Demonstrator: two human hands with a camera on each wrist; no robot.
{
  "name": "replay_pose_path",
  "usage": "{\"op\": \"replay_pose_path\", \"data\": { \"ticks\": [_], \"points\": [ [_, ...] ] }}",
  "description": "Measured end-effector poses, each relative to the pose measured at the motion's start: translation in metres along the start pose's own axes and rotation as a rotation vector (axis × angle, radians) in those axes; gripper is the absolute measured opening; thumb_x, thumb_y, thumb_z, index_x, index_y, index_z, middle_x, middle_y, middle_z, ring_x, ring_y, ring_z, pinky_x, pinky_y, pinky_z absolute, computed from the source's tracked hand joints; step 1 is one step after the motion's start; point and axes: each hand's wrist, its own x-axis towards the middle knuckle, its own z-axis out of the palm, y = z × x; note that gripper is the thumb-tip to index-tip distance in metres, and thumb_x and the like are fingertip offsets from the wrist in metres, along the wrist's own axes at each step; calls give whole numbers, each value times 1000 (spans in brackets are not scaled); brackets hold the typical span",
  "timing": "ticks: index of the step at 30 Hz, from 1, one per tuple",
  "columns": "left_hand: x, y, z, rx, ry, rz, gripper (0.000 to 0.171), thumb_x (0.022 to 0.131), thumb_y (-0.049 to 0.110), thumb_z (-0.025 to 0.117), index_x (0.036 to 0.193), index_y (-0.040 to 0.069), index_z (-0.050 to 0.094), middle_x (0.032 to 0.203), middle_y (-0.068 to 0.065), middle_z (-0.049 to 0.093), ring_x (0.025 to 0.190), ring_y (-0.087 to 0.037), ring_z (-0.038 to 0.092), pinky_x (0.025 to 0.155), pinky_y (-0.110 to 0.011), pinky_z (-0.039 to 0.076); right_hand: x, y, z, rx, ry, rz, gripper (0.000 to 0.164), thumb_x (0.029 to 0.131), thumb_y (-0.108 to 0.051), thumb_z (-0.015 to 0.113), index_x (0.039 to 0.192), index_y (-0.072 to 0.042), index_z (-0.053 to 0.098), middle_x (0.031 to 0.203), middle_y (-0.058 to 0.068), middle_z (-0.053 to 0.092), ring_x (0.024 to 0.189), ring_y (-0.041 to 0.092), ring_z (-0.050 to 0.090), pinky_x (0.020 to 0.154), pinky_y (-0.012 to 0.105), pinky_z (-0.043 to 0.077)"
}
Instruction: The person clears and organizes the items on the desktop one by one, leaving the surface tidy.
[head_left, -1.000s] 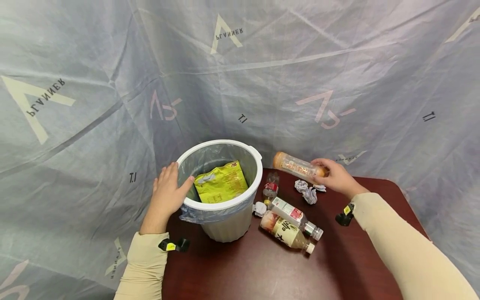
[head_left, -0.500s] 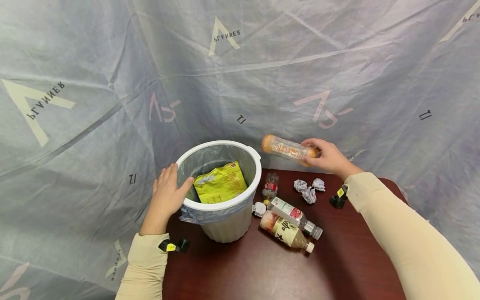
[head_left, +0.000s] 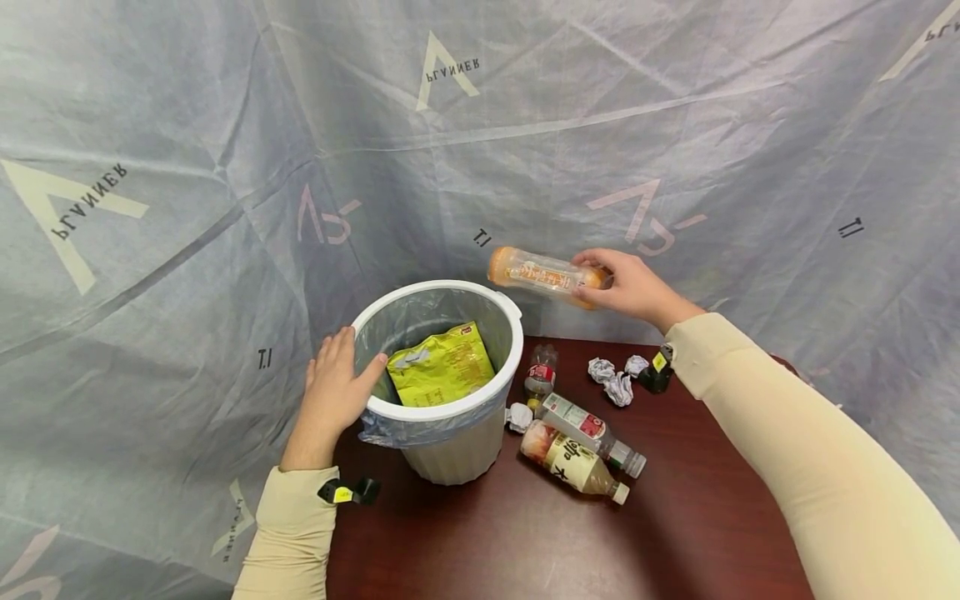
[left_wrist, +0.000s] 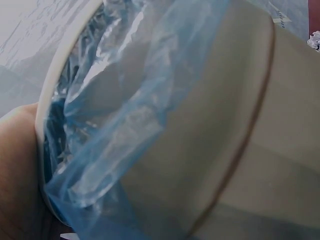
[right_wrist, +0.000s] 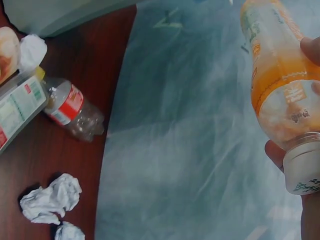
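Note:
My right hand grips a clear plastic bottle with orange markings near one end. The bottle lies nearly level in the air, its far end just above and behind the right rim of the trash bin. Its white cap shows at the near end in the right wrist view. My left hand rests on the bin's left rim, fingers straight and thumb reaching over the opening. A blue-tinted bag lines the bin and folds over the rim. Inside lies a yellow packet.
Right of the bin on the dark red table lie a red-labelled bottle, a white-and-red-labelled bottle and a cream-labelled bottle. Several crumpled papers sit nearby. A grey printed sheet hangs behind.
My right hand has raised the orange-marked bottle from above the crumpled papers and carried it left to the bin's right rim. The left hand and bin have stayed in place.

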Motion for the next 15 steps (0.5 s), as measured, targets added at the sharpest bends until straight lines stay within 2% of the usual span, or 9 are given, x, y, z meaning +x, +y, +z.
{"op": "replay_pose_path", "data": {
  "ticks": [8, 15],
  "points": [
    [0, 1, 0, -5, 0, -3, 85, 104, 51, 45, 160, -3, 13, 166, -26, 11, 153, -46, 2, 117, -69, 2, 16, -32, 12, -2, -17, -106, 48, 92, -25, 75, 136, -13, 61, 126, 10, 64, 89, 21, 63, 74, 38, 54],
    [0, 1, 0, -4, 0, -4, 85, 104, 51, 44, 160, -3, 12, 166, -26, 11, 153, -46, 2, 117, -69, 2, 30, -56, 29, -35, -44, -200, 46, 91, -31, 75, 133, -14, 63, 120, 7, 64, 85, 21, 57, 70, 38, 50]
  ]
}}
